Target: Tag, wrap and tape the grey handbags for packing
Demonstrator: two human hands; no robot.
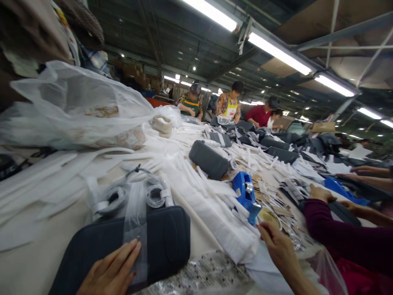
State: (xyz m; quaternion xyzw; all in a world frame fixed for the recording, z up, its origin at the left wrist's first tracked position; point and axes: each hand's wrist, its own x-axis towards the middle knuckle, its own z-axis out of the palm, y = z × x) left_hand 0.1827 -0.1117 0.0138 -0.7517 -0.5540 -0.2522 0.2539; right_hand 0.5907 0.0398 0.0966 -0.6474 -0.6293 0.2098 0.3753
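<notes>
My left hand [110, 268] lies with fingers stretched flat on a dark grey padded piece [158, 235] at the lower left. A wide translucent strip [135, 221] runs across the piece under my fingertips. Coiled clear tubes or cables [155, 196] with white ends sit against its far side. To the right, my right hand [278, 248] is raised, thumb and forefinger pinched together beside the front tip of a blue tape dispenser [244, 190]. Anything in that pinch is too small to make out. A roll of tape [270, 217] partly shows behind the fingers.
Long white foam strips [202, 205] cover the table's middle. Another padded piece [208, 159] lies beyond. A large translucent bag [82, 106] stands at left. A co-worker's purple sleeve [331, 227] and hands are close on the right, near a second blue dispenser [345, 190]. Several people work behind.
</notes>
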